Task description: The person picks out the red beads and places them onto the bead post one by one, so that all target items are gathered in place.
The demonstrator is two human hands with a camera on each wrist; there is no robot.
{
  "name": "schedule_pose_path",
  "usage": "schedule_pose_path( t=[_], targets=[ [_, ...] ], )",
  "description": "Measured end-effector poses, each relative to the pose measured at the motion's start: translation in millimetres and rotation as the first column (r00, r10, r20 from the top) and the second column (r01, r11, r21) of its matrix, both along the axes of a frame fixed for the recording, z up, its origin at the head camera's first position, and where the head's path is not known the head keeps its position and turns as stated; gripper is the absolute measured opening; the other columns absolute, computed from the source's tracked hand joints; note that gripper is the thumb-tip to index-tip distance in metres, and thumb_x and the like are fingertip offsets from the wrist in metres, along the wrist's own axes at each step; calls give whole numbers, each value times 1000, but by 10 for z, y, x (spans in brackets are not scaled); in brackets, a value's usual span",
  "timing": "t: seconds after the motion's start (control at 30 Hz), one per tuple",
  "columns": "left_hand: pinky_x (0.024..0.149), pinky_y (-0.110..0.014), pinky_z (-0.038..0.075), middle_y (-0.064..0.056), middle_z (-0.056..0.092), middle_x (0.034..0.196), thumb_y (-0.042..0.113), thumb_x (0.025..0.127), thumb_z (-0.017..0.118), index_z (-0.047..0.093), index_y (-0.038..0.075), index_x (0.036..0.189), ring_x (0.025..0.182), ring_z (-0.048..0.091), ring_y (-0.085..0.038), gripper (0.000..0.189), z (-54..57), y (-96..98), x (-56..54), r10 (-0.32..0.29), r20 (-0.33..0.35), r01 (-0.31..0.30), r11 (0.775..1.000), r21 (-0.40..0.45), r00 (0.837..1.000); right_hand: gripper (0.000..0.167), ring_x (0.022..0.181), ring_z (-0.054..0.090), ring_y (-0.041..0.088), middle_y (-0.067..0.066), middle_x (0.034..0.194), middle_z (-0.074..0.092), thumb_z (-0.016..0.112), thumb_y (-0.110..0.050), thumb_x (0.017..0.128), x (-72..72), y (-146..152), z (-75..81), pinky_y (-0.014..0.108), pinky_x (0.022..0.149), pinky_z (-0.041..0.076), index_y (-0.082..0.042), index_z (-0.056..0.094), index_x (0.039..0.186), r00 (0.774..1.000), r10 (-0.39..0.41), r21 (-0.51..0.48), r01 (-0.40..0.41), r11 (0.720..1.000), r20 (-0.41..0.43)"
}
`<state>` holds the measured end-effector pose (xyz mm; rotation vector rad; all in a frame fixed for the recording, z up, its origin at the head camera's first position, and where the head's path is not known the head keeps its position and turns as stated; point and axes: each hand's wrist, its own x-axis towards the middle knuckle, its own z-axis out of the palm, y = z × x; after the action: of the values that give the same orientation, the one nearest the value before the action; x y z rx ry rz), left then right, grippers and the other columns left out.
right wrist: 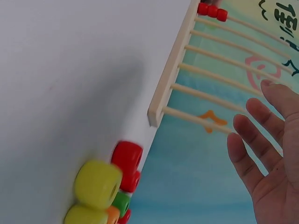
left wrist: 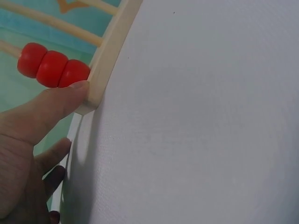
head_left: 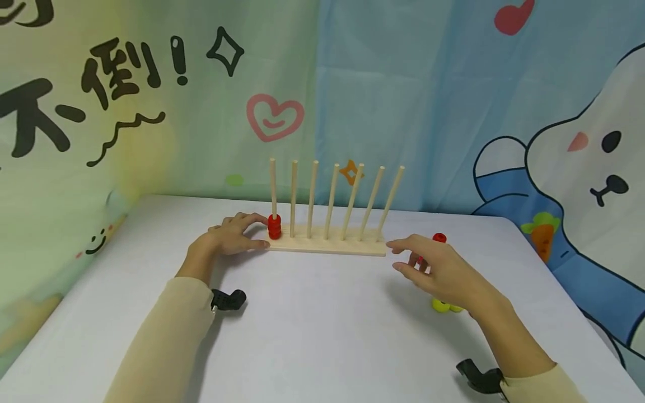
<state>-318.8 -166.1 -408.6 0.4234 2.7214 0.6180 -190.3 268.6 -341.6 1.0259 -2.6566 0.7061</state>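
Beige sleeves (head_left: 161, 341) are closest to you, with a black clip (head_left: 229, 300) by your left wrist. Your right hand (head_left: 443, 268) floats over the white table (head_left: 327, 330), toward its right edge. Its fingers are apart and a bit bent, with nothing in them. Loose beads lie near it: yellow beads (right wrist: 98, 184), loose red beads (right wrist: 127, 156), a green bead (right wrist: 121, 203) and an orange bead (right wrist: 112, 216).

To pick one up well, pinch its round sides and leave the hole clear. Go gently, because a bead could roll off that right edge.

Farther on, near the table's far edge, is the wooden peg stand (head_left: 327, 246) with seven pegs. Three red beads (head_left: 274, 226) are stacked on the leftmost peg, down by the base. Your left hand (head_left: 227, 234) is at the stand's left end, its thumb (left wrist: 70, 95) resting on the base. You cannot tell if it squeezes. I think a light press there would help stop the stand from sliding. Line up each hole with a peg tip, then let the bead drop straight.

Behind it all hangs a cloth backdrop (head_left: 363, 112) with big dark Chinese writing: 不 (head_left: 32, 117), 倒 (head_left: 118, 73) and "!". More writing is cut off at the top left. You can see no brand or label on the stand or beads.
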Motion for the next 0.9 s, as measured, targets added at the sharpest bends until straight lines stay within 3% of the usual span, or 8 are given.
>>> schedule_pose_path(
  t=[0.2,0.53,0.7,0.9],
  targets=[
    [99,-72,27,-11,30,154,62,85,64,41,37,142,136,28,-41,66,25,24,13,0,-4,0,1000,6,1000,45,75,57,2,-13,104,63,78,-11,85,65,175,-12,22,64,53,-20,63,126,998,-68,12,68,998,-7],
    [99,-71,27,-10,31,154,59,86,65,42,38,141,135,29,-39,63,62,12,36,-11,7,11,1000,-9,1000,44,79,55,2,-12,103,65,77,-13,87,294,352,-189,26,67,54,-23,63,126,981,-186,42,185,982,46],
    [99,-71,27,-11,31,153,59,86,64,43,37,141,134,30,-40,62,63,19,39,-22,5,22,1000,-8,1000,45,80,56,6,-6,106,65,78,-14,85,343,408,-189,21,66,53,-23,63,127,964,-254,75,249,966,80],
    [99,-71,27,-10,31,154,59,86,64,43,37,140,134,31,-39,62,35,27,30,-22,-2,22,1000,-10,1000,44,82,57,9,-9,102,63,78,-14,85,416,541,-244,22,64,54,-21,63,126,951,-303,61,300,952,62]
  ],
)
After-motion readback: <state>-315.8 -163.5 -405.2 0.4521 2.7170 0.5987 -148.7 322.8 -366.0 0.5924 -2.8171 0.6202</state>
